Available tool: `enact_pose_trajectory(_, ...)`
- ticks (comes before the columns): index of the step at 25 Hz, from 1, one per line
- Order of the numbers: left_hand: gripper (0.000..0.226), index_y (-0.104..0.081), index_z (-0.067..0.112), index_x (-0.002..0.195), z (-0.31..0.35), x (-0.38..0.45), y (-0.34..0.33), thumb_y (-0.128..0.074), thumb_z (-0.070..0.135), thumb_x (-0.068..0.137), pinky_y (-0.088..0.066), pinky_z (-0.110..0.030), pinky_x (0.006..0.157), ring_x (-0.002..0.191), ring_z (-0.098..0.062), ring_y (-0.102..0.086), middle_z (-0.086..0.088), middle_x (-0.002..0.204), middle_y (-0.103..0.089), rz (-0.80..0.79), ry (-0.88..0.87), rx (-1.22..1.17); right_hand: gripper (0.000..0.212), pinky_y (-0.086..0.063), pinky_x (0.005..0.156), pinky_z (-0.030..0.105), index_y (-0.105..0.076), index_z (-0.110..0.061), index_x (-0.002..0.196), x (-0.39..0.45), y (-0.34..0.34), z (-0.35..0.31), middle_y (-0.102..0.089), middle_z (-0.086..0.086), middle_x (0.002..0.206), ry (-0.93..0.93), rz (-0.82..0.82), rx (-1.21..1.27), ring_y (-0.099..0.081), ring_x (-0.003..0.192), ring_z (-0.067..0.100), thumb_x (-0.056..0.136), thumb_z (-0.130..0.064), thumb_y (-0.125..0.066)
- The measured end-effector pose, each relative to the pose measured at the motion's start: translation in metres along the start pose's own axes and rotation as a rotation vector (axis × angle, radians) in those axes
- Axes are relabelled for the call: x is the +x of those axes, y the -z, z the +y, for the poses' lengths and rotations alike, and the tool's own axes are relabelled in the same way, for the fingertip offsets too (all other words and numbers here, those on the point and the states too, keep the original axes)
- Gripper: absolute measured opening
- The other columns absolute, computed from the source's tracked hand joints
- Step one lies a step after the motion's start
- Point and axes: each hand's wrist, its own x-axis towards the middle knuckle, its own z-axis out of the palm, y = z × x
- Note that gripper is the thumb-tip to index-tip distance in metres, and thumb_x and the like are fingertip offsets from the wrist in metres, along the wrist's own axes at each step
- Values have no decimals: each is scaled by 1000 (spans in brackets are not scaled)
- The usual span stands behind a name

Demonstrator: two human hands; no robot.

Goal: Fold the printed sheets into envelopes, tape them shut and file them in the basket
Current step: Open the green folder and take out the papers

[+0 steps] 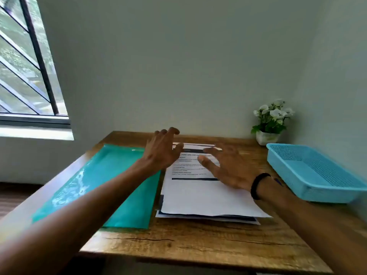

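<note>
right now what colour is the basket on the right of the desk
Light blue, with perforated mesh walls; the basket shows clearly in the head view.

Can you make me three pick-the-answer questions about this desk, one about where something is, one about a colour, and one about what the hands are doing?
1. Where is the basket?
A. On the right side of the desk
B. On the green folder
C. On the window sill

2. What colour is the folder?
A. Red
B. Green
C. Yellow

3. What are the hands doing?
A. Both carry the basket
B. Both are open above the sheets, holding nothing
C. One holds the plant

Answers:
1. A: the blue basket sits on the desk at the right edge, near the plant.
2. B: the folder left of the sheets is teal green.
3. B: the left hand and right hand spread their fingers over the sheets with nothing in their grip.
</note>
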Motion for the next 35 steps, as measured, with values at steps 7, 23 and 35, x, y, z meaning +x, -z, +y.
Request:
enact_pose_trajectory(7, 59, -42, 24, 150, -6, -27, -33, -43, 59, 102, -37, -48, 113, 138, -30, -44, -6, 150, -47, -168, 20, 73, 91, 2, 128, 53, -6, -51, 160, -28, -26, 14, 2, -3, 175, -100, -279, -76, 8, 160, 30, 80, -94, -12)
enact_pose_trajectory(23, 41, -65, 20, 75, -54, 8, 8, -53, 52, 97, -55, -36, 64, 74, -26, -70, 0, 78, -72, 153, 261, 46, 38, -56, 91, 40, -67, -20, 120, 112, 13, -65, -70, 2, 121, 320, -114, -134, -63, 107, 21, 94, -47, -64)
enact_pose_trajectory(35, 31, -73, 9, 95, -126, -10, 16, -50, 30, 99, -52, -46, 86, 105, -38, -63, -17, 107, -69, 337, 618, 33, 25, -57, 73, 44, -61, -22, 112, 212, -85, -149, -72, 11, 104, 574, -93, -331, -68, 92, 33, 89, -15, -56)
